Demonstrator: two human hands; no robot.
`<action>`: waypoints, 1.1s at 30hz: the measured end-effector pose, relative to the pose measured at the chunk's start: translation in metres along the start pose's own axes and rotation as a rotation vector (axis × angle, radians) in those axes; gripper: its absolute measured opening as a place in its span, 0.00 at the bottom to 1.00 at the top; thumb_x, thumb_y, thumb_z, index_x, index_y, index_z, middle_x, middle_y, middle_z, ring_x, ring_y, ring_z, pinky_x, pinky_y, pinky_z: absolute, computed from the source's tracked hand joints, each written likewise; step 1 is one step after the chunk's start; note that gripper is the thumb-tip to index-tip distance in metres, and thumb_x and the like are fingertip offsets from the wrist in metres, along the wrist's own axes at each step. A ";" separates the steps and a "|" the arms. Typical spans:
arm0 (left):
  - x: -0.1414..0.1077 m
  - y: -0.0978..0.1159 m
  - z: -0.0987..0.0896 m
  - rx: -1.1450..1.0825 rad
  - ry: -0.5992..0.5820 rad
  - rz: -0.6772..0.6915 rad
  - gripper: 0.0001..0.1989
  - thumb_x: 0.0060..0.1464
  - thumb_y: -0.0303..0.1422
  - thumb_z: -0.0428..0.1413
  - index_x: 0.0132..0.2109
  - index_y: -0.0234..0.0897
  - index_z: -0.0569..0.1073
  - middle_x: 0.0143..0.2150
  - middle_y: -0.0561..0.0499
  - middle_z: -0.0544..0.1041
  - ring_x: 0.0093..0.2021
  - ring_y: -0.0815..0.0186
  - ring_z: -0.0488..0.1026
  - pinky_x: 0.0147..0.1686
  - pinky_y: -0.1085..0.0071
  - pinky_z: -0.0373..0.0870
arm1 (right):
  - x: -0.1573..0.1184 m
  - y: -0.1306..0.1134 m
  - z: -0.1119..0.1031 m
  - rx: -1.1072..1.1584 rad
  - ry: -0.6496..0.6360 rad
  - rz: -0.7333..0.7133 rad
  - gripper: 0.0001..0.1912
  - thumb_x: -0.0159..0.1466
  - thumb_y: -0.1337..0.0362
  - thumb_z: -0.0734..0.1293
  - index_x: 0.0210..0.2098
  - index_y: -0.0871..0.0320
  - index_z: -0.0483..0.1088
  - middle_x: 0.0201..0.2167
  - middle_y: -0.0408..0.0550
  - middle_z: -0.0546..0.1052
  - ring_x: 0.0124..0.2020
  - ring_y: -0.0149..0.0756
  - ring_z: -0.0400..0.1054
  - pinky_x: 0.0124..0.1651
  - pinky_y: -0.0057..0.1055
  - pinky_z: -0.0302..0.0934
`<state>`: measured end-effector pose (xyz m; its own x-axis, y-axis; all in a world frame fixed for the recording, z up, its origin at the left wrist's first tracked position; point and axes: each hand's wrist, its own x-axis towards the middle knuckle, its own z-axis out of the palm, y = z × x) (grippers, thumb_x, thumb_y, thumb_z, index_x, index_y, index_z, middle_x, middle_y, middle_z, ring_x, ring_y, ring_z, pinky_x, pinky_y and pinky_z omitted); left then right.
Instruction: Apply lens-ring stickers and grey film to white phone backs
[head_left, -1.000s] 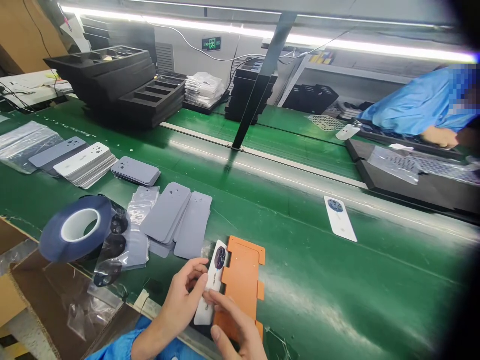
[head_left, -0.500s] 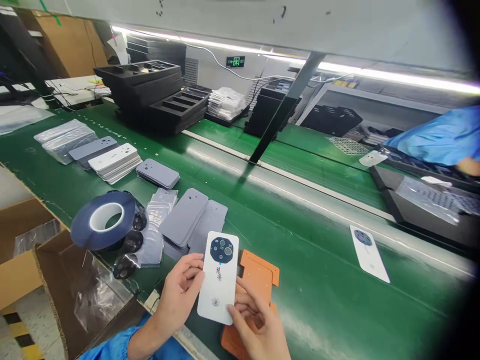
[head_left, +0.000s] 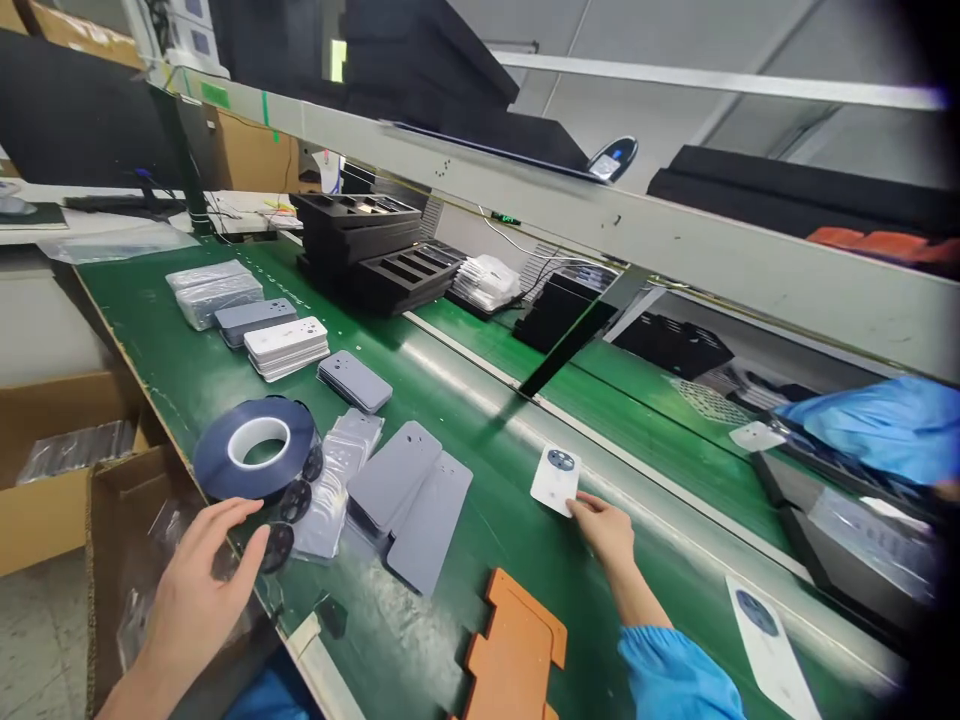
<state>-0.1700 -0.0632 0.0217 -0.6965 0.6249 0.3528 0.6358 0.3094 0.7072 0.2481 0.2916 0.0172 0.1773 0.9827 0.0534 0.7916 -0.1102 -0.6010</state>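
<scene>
Head view, right hand pinching white panel, left hand spread near tape roll, cardboard box holding clear plastic

Lower end of the orange plate is cut off from here, same with the loose white panel off right. Markings on the held panel in the right hand? Way too tiny to read. Green sign mostly hides behind the shelf beam.
</scene>
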 end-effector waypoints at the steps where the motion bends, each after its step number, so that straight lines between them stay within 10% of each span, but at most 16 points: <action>1: -0.001 -0.005 -0.001 0.037 -0.034 -0.020 0.19 0.60 0.49 0.56 0.50 0.43 0.78 0.50 0.46 0.79 0.45 0.56 0.78 0.31 0.72 0.72 | 0.001 -0.001 -0.001 -0.052 -0.014 0.017 0.10 0.68 0.59 0.71 0.43 0.60 0.76 0.42 0.49 0.81 0.41 0.39 0.77 0.45 0.40 0.73; 6: -0.007 -0.009 0.001 0.000 -0.271 -0.048 0.16 0.59 0.48 0.56 0.38 0.42 0.80 0.25 0.54 0.76 0.24 0.63 0.73 0.24 0.73 0.69 | -0.008 -0.016 -0.001 -0.195 -0.066 0.014 0.14 0.57 0.60 0.71 0.40 0.59 0.81 0.48 0.66 0.81 0.49 0.63 0.76 0.48 0.52 0.67; 9: -0.010 0.004 0.006 -0.110 -0.322 -0.052 0.17 0.61 0.46 0.55 0.34 0.40 0.79 0.22 0.55 0.71 0.22 0.65 0.69 0.23 0.74 0.67 | -0.034 -0.039 0.007 -0.170 -0.117 -0.080 0.23 0.59 0.51 0.67 0.46 0.59 0.81 0.46 0.63 0.82 0.46 0.61 0.77 0.47 0.50 0.67; 15: -0.022 0.037 0.017 -0.417 -0.516 -0.226 0.18 0.64 0.46 0.55 0.38 0.36 0.78 0.27 0.53 0.72 0.21 0.68 0.69 0.20 0.76 0.67 | -0.177 -0.115 0.028 0.297 -0.540 -0.458 0.18 0.63 0.48 0.68 0.39 0.54 0.82 0.36 0.52 0.84 0.35 0.45 0.77 0.41 0.37 0.72; 20: -0.034 0.056 0.016 -0.626 -0.670 -0.398 0.28 0.63 0.53 0.55 0.59 0.37 0.76 0.39 0.47 0.80 0.27 0.64 0.77 0.25 0.71 0.76 | -0.266 -0.151 0.045 0.563 -0.889 -0.579 0.19 0.65 0.56 0.70 0.54 0.54 0.78 0.46 0.52 0.83 0.43 0.42 0.79 0.46 0.34 0.73; 27: -0.037 0.049 0.036 -0.699 -0.691 -0.488 0.31 0.58 0.49 0.61 0.62 0.36 0.74 0.37 0.47 0.80 0.32 0.61 0.79 0.25 0.71 0.75 | -0.275 -0.157 0.070 0.775 -1.005 -0.273 0.25 0.65 0.48 0.71 0.55 0.58 0.76 0.41 0.53 0.84 0.40 0.45 0.79 0.47 0.39 0.74; 33: -0.025 0.040 0.049 -0.393 -0.493 -0.221 0.13 0.58 0.39 0.61 0.44 0.36 0.83 0.25 0.54 0.73 0.24 0.68 0.70 0.27 0.74 0.68 | -0.271 -0.146 0.084 0.865 -1.070 -0.226 0.30 0.66 0.42 0.67 0.56 0.59 0.76 0.45 0.57 0.83 0.46 0.47 0.79 0.55 0.45 0.71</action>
<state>-0.1108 -0.0317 0.0110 -0.5030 0.8605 -0.0815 0.2621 0.2417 0.9343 0.0355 0.0534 0.0233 -0.7429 0.6453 -0.1781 0.0649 -0.1954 -0.9786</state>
